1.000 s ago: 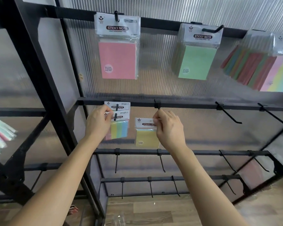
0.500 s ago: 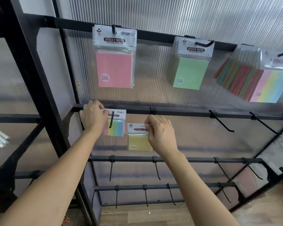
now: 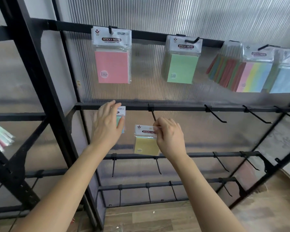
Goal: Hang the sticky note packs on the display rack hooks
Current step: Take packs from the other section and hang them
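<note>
Both arms reach up and forward to the display rack [image 3: 32, 64], bare forearms, palms facing away. The left hand [image 3: 107, 126] is raised at the second rail [image 3: 182, 108], fingers nearly straight and spread, released, lying flat over a small pastel pack [image 3: 121, 114] that hangs there; most of that pack is hidden and the hand is blurred. The right hand [image 3: 170, 138] is lower, fingers curled, thumb and forefinger pinching the top right corner of the yellow sticky note pack [image 3: 145, 144] by its white header. The pack is upright, just below the tip of the second hook [image 3: 153, 115] and not on it. On the top rail [image 3: 149, 35] hang a pink pack [image 3: 113, 67], a green pack [image 3: 182, 68] and a striped multicolour pack [image 3: 256, 76].
</note>
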### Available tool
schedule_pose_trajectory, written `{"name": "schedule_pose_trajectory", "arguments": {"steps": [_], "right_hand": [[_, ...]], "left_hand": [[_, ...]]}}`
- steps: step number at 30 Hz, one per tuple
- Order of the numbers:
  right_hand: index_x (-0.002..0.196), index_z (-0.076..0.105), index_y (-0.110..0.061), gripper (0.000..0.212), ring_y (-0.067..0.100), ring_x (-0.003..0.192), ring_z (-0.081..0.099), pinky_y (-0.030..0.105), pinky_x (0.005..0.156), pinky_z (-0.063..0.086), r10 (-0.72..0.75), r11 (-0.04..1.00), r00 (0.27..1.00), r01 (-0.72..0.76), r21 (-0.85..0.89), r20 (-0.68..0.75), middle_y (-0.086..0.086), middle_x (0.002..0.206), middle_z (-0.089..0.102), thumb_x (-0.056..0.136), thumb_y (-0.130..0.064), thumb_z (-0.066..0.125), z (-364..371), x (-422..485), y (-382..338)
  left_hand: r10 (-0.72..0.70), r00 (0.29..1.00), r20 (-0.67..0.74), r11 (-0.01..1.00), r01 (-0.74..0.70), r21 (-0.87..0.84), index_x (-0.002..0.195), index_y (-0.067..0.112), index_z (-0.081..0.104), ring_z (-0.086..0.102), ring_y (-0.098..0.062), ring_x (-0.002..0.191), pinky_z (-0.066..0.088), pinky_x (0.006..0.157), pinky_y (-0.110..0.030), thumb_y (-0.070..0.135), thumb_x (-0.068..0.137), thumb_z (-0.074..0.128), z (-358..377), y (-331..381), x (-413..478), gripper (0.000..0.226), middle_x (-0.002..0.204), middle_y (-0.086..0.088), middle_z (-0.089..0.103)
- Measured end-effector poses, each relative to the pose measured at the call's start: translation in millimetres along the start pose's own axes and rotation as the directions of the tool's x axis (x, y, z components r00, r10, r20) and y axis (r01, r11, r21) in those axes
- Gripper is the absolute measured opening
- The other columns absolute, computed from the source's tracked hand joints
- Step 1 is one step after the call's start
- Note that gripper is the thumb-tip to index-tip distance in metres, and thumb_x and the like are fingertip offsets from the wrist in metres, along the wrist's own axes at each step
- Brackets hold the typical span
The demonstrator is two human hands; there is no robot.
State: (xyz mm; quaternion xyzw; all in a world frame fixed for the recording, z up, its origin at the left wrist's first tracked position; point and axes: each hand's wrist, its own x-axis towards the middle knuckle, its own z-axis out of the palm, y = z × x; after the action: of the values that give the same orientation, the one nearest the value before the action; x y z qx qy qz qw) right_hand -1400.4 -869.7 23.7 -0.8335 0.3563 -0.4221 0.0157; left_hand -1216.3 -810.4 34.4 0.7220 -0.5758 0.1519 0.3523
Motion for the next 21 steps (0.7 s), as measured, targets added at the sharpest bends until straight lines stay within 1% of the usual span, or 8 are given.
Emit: {"name": "schedule_pose_trajectory", "arguments": {"steps": [4, 6, 13, 16, 21], "right_hand": [[0.074, 0.052, -0.014, 0.011, 0.020, 0.068, 0.048, 0.030, 0.061, 0.031, 0.060, 0.997, 0.998, -0.061, -0.044, -0.022, -0.001, 0.075, 0.061, 0.082, -0.011, 0.045, -26.8, -13.7, 2.5], [0.074, 0.051, -0.014, 0.011, 0.021, 0.069, 0.048, 0.032, 0.061, 0.032, 0.081, 0.994, 0.996, -0.083, -0.073, -0.027, 0.000, 0.075, 0.060, 0.082, -0.011, 0.044, -43.7, -21.2, 1.3], [0.073, 0.049, -0.015, 0.010, 0.024, 0.070, 0.049, 0.032, 0.062, 0.030, 0.157, 0.968, 0.986, -0.166, -0.190, -0.062, 0.000, 0.074, 0.059, 0.081, -0.011, 0.044, -100.7, -55.7, 7.5], [0.073, 0.051, -0.014, 0.010, 0.027, 0.071, 0.050, 0.033, 0.063, 0.031, 0.204, 0.948, 0.975, -0.218, -0.230, -0.082, 0.000, 0.072, 0.058, 0.080, -0.011, 0.045, -121.1, -75.0, 19.5], [0.075, 0.050, -0.015, 0.010, 0.026, 0.076, 0.049, 0.035, 0.068, 0.032, 0.267, 0.928, 0.957, -0.287, -0.237, -0.113, 0.000, 0.076, 0.058, 0.080, -0.013, 0.042, -152.7, -97.7, 44.1]], "left_hand": [[0.072, 0.997, 0.030, 0.997, -0.072, -0.020, 0.128, 0.006, 0.050, 0.039, -0.033, 0.126, 0.028, 0.104, -0.045, 0.018, 0.090, 0.054, -5.3, 16.9, -11.5, 0.040, 0.137, -0.014, 0.045], [0.085, 0.996, 0.041, 0.996, -0.084, -0.031, 0.127, 0.006, 0.050, 0.040, -0.034, 0.126, 0.029, 0.103, -0.048, 0.019, 0.090, 0.054, -10.6, 26.6, -16.0, 0.040, 0.137, -0.014, 0.045], [0.160, 0.986, 0.048, 0.982, -0.154, -0.111, 0.130, 0.007, 0.048, 0.036, -0.031, 0.129, 0.024, 0.106, -0.043, 0.019, 0.091, 0.054, -22.8, 71.8, -29.6, 0.042, 0.140, -0.012, 0.042], [0.189, 0.980, 0.061, 0.972, -0.178, -0.151, 0.131, 0.008, 0.046, 0.036, -0.031, 0.129, 0.026, 0.105, -0.044, 0.020, 0.092, 0.053, -18.0, 94.6, -39.3, 0.042, 0.141, -0.011, 0.041], [0.240, 0.964, 0.110, 0.959, -0.218, -0.179, 0.132, 0.010, 0.045, 0.035, -0.029, 0.129, 0.025, 0.107, -0.044, 0.022, 0.092, 0.051, -2.2, 135.1, -53.9, 0.042, 0.141, -0.010, 0.040]]}}
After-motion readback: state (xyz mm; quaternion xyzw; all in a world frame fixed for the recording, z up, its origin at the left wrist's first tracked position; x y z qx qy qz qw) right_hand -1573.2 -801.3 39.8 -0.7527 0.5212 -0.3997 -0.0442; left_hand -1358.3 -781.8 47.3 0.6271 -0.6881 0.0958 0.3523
